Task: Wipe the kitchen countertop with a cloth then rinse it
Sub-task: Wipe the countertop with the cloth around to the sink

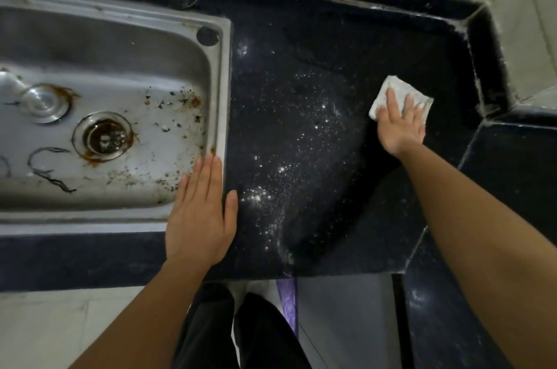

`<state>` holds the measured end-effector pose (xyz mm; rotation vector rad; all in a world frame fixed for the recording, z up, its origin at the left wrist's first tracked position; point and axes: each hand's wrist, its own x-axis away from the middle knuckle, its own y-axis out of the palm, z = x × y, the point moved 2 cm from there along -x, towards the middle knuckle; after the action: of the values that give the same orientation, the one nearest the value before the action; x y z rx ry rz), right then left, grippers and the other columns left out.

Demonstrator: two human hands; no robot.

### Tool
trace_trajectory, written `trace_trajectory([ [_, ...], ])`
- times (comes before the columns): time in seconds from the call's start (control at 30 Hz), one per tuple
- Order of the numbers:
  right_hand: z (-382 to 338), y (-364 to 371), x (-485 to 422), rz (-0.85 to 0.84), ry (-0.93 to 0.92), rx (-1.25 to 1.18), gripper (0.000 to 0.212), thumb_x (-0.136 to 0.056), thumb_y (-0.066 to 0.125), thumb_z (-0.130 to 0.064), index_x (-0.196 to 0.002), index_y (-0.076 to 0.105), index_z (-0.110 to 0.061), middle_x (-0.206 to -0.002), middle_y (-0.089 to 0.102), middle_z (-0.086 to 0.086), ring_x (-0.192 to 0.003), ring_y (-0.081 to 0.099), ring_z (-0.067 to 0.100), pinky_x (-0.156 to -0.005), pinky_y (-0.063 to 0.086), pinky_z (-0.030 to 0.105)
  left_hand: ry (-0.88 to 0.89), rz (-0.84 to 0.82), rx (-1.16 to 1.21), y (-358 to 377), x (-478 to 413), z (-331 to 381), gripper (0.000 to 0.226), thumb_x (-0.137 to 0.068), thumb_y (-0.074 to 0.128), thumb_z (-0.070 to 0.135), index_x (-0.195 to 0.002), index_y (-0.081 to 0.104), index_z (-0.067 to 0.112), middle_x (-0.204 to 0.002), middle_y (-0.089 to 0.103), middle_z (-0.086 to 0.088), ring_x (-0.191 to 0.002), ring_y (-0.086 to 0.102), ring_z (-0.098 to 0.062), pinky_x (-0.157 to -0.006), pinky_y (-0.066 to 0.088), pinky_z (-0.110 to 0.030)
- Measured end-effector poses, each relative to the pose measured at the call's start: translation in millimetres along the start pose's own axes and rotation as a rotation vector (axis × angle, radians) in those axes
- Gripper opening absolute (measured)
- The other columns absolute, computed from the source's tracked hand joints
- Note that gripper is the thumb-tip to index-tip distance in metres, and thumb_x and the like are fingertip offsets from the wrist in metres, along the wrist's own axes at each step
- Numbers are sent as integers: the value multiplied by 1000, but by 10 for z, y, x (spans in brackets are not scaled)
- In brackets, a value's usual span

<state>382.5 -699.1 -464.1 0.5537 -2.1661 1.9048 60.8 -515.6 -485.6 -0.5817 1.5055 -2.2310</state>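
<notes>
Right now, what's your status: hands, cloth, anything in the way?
Left hand flat on the sink rim, holding nothing. Right hand flat, pressing the cloth onto the countertop. Only pale specks lie in the cloth's way.

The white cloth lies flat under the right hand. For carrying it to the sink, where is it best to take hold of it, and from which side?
Probably the left edge of the folded cloth, which shows clear of the fingers. It lies flat on the countertop, so the right hand, resting on top, can pinch there from above, thumb sliding under from the left.
</notes>
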Motion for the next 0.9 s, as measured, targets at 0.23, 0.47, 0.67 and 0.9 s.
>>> trace_trajectory([
  [0.23, -145, 447, 908, 91, -360, 141, 54, -96, 13, -53, -149, 12, -43, -161, 13, 6, -148, 3, 28, -116, 10, 42, -6, -11, -5, -7, 3, 8, 63, -97, 10, 45, -150, 5, 11, -157, 4, -3, -145, -1, -12, -118, 2, -35],
  [0.47, 274, 721, 1739, -82, -913, 298, 49, -102, 11, -50, -150, 8, -44, -160, 11, 4, -148, 1, 25, -116, 7, 39, -12, -21, -1, -26, 8, 13, 64, -97, 11, 44, -151, 9, 10, -159, 8, -5, -145, 1, -12, -119, 3, -35],
  [0.67, 86, 342, 694, 76, -541, 222, 52, -99, 10, -53, -150, 7, -43, -161, 10, 8, -148, 5, 29, -117, 4, 37, -7, -17, -5, -28, 2, 11, 63, -98, 13, 44, -151, 7, 11, -158, 7, -5, -146, 1, -13, -118, 0, -33],
  [0.9, -547, 36, -128, -69, -189, 67, 52, -100, 12, -51, -148, -7, -47, -160, -17, -1, -145, -20, 21, -117, -10, 41, -7, -14, -22, -21, -6, 5, 64, -98, 13, 45, -151, 8, 10, -158, 8, -5, -146, 3, -15, -118, -2, -31],
])
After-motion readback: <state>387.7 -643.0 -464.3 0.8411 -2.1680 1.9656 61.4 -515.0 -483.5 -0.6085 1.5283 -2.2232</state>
